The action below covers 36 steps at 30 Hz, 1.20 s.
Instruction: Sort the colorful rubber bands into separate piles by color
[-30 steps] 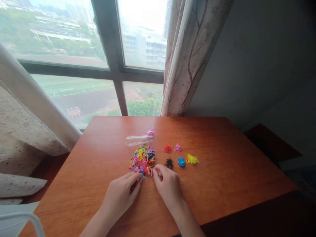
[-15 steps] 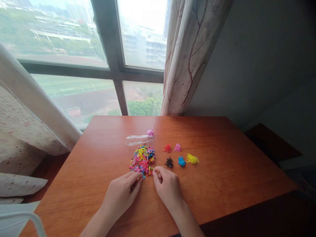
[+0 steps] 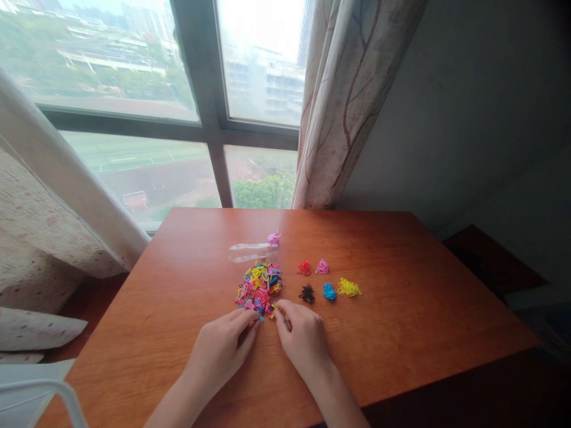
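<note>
A mixed pile of small coloured rubber bands (image 3: 259, 286) lies in the middle of the wooden table (image 3: 401, 309). My left hand (image 3: 220, 351) rests just below the pile, fingertips touching its near edge, fingers loosely curled. My right hand (image 3: 301, 336) sits beside it, thumb and forefinger pinched at the pile's lower right edge on a small band. To the right lie sorted little heaps: red (image 3: 304, 268), pink (image 3: 322, 266), black (image 3: 307, 293), blue (image 3: 329, 292) and yellow (image 3: 348, 288).
A clear plastic bottle with a pink cap (image 3: 252, 249) lies on its side behind the pile. Curtains (image 3: 343, 101) hang at the window beyond the table's far edge. A cushion (image 3: 35, 333) and a white chair back (image 3: 40, 395) are at the left.
Both hands have stayed at the near edge of the pile; the right hand's pinch has crept slightly toward the pile. The view has shifted a little.
</note>
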### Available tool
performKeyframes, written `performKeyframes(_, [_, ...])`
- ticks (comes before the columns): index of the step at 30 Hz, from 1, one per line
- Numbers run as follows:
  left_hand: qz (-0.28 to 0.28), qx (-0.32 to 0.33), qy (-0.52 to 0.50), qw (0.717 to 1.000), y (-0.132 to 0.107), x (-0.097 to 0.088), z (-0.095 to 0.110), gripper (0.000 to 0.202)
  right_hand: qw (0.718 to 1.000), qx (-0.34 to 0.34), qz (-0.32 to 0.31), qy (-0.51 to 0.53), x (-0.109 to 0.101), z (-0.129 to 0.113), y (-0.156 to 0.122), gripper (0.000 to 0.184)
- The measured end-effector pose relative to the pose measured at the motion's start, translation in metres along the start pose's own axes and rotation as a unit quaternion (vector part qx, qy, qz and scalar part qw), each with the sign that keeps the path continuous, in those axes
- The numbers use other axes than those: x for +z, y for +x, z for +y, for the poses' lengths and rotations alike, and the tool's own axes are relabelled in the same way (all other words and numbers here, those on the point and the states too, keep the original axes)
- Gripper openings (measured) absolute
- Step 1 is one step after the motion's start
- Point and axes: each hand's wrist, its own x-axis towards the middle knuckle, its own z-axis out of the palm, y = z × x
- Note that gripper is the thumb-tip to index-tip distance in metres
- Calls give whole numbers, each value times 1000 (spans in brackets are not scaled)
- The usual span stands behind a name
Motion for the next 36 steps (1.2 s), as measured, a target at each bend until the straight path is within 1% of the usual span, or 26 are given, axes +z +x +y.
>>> performKeyframes(6, [15,5,-4,1000,-1,1,-2,19,996,33,14,81,0,4,-4,11])
performKeyframes(9, [31,8,-14,999,-2,2,-3,19,990,39,15,136,0,5,-3,12])
performKeyframes(12, [45,8,-24,999,-2,2,-2,19,985,39,17,167,0,4,-2,13])
performKeyframes(17, [48,10,-24,999,1,2,2,19,982,38,24,185,2,-1,-1,15])
performKeyframes(23, [47,7,-39,998,2,4,1,17,978,41,14,204,4,-6,-2,16])
performKeyframes(28, [50,7,-47,998,2,3,1,18,976,51,16,213,3,-4,-2,17])
performKeyframes(33, [60,8,-31,998,2,3,0,18,978,61,36,199,2,-2,-3,19])
performKeyframes(36, [58,7,-19,998,0,5,-2,18,977,67,42,198,-2,0,-5,21])
